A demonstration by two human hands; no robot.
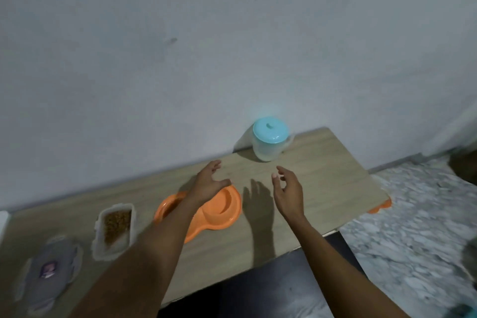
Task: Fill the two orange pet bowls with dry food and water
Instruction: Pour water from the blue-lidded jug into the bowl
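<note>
A: Grips?
B: Left grip [209, 183] and right grip [286, 191] both spread, empty, over the counter [322, 175].
A: Task stuff?
B: Lidded water jug [268, 144] just far of them; orange bowls [219, 212] under left wrist, kibble tub [114, 227] near-left. Best take the jug handle right-handed, steady the lid, pour slow.
</note>
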